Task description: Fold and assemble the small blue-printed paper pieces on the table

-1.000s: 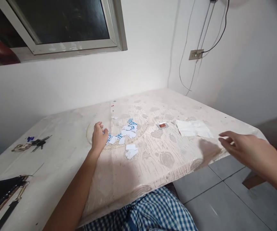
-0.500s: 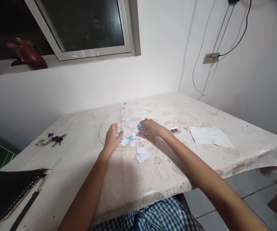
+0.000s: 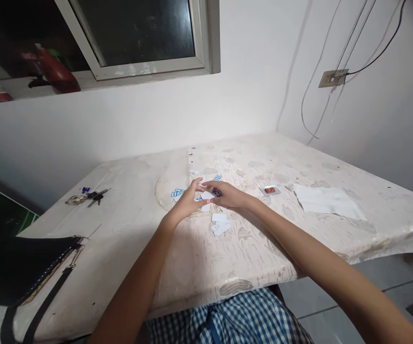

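Note:
My left hand (image 3: 189,203) arches over a loose pile of small white paper pieces (image 3: 205,196), some printed in blue. Its fingers are curved, with the thumb held apart. My right hand (image 3: 230,195) comes in from the other side, fingers bent and thumb apart, so the two hands form a ring around the pile. Between the right thumb and fingers a dark blue-and-red patch shows; whether it is gripped is unclear. Blue-printed pieces (image 3: 178,194) lie left of my left hand, and another blue-printed piece (image 3: 218,177) is just beyond the fingertips. Nearer me are several blank white pieces (image 3: 221,226).
A small silvery packet with a red item (image 3: 270,190) and a white cloth (image 3: 328,200) lie to the right. Keys (image 3: 95,196) rest at the left, behind a black bag (image 3: 30,267) with a strap. A patterned plastic cover (image 3: 264,248) drapes over the table edge.
Both hands have closed in on each other over the paper pieces, the left moving right. A blue-printed piece now shows beyond the fingertips. The view has shifted slightly.

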`<state>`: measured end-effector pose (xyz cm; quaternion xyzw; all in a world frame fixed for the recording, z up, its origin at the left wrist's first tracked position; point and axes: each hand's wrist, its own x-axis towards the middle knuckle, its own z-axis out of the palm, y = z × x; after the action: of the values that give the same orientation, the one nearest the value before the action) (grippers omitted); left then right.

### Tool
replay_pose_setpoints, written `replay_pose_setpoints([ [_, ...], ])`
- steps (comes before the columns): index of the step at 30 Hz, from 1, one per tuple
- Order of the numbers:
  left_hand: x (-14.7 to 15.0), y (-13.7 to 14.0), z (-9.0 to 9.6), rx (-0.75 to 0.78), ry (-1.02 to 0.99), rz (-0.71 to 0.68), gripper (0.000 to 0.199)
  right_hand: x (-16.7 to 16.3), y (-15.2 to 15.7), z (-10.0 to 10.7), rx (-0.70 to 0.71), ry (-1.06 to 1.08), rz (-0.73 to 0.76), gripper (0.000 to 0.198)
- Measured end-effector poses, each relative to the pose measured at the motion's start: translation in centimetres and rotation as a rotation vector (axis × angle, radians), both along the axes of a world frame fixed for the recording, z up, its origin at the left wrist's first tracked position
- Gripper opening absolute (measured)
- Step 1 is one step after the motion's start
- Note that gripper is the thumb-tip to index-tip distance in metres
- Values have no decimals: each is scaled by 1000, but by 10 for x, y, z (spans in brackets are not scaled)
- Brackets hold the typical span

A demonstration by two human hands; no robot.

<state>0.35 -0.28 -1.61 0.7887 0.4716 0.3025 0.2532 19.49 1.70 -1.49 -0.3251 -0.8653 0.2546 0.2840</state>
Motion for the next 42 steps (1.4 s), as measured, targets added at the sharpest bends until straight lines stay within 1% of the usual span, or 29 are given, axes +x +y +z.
replay_pose_setpoints([
  [3, 9, 2, -6, 45, -80, 54, 76, -5, 0, -4, 16, 105, -75, 60],
  [5, 14, 3, -8, 71, -151, 91, 82, -6, 2, -5, -10, 215, -140, 63],
  [7, 17, 4, -8, 75, -250, 128, 85, -6, 4, -3, -88, 354, -212, 65],
  [10, 20, 5, -3, 56, -451, 190, 85, -5, 6, 4, -271, 570, -287, 66],
  [13, 20, 6, 5, 58, -626, 210, 80, -3, 6, 10, -444, 751, -296, 59],
  [15, 18, 7, 10, 72, -676, 212, 74, -1, 6, 11, -473, 775, -284, 51],
  [16, 15, 7, 13, 77, -676, 217, 71, 0, 7, 12, -458, 733, -276, 46],
  [18, 7, 8, 18, 86, -603, 254, 66, 3, 7, 11, -372, 540, -262, 38],
  [20, -5, 5, 24, 86, -407, 320, 63, 6, 5, 9, -249, 246, -240, 38],
  [21, -13, 3, 27, 77, -246, 357, 63, 7, 4, 8, -193, 95, -230, 45],
  [22, -20, 1, 30, 46, -50, 374, 67, 8, 2, 7, -148, -36, -219, 55],
  [23, -27, -2, 33, -19, 137, 419, 76, 8, 0, 5, -118, -139, -203, 67],
  [24, -33, -4, 35, -113, 283, 470, 86, 7, -2, 4, -98, -209, -179, 76],
  [25, -37, -6, 36, -183, 378, 468, 93, 6, -3, 4, -82, -246, -147, 81],
  [27, -42, -8, 36, -222, 483, 443, 98, 3, -5, 3, -60, -236, -61, 77],
  [29, -41, -7, 34, -203, 476, 375, 96, 0, -6, 3, -67, -166, 19, 65],
  [31, -37, -6, 33, -216, 400, 311, 94, -4, -8, 4, -72, -102, 35, 56],
  [33, -33, -5, 31, -248, 319, 275, 91, -7, -10, 3, -44, -81, -2, 53],
  [35, -29, -5, 30, -247, 276, 252, 88, -11, -12, 1, 13, -83, -58, 52],
  [39, -22, -7, 27, -128, 275, 228, 72, -16, -15, -1, 177, -113, -150, 48],
  [42, -18, -7, 26, -26, 265, 228, 56, -16, -14, 1, 199, -125, -215, 55],
])
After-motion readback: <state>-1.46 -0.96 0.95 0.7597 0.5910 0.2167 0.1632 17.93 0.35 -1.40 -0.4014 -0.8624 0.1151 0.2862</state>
